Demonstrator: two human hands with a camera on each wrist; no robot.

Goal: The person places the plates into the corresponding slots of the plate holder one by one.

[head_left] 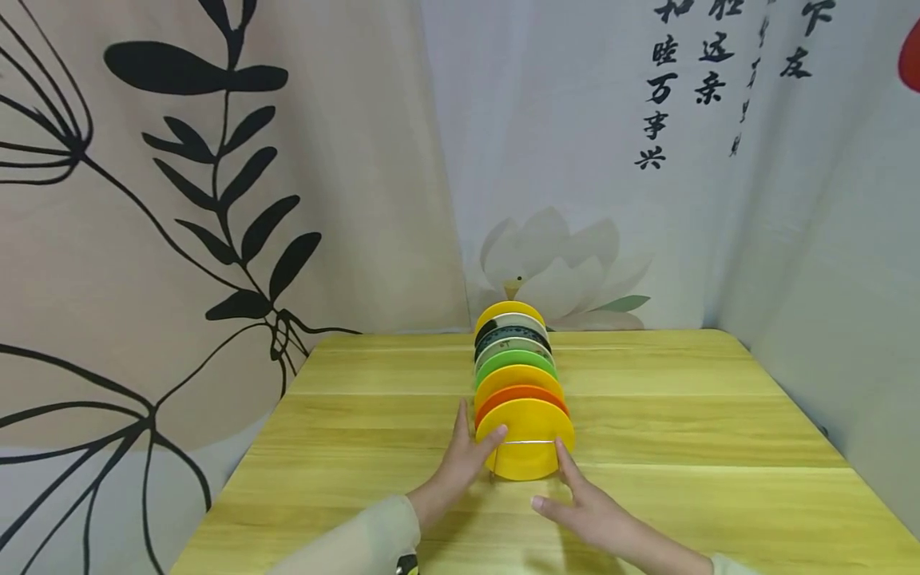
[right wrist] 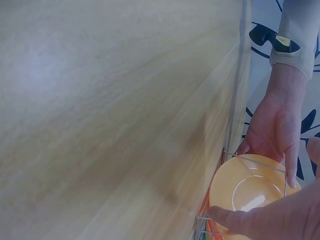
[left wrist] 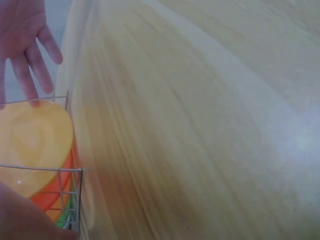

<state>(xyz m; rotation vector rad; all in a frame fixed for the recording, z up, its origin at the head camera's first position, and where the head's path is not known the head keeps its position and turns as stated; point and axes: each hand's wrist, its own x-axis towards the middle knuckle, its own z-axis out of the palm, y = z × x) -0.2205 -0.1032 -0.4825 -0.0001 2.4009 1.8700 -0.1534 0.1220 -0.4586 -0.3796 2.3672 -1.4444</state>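
Note:
A row of plates stands on edge in a wire rack (left wrist: 75,171), the front one a yellow plate (head_left: 532,463). My left hand (head_left: 460,463) lies along the rack's left front, fingers straight, its thumb reaching over the yellow plate by the wire. At the right end of that wire, my right hand (head_left: 592,511) touches with its index fingertip, the thumb held away from it. Spread fingers of the right hand show in the left wrist view. Behind the yellow plate come an orange plate (head_left: 519,392), another yellow plate (head_left: 519,374) and a green plate (head_left: 514,359).
Patterned plates (head_left: 513,329) and a yellow plate (head_left: 510,307) fill the rack's far end, close to the rear edge of the wooden table (head_left: 683,415). A printed curtain (head_left: 374,160) hangs behind the table.

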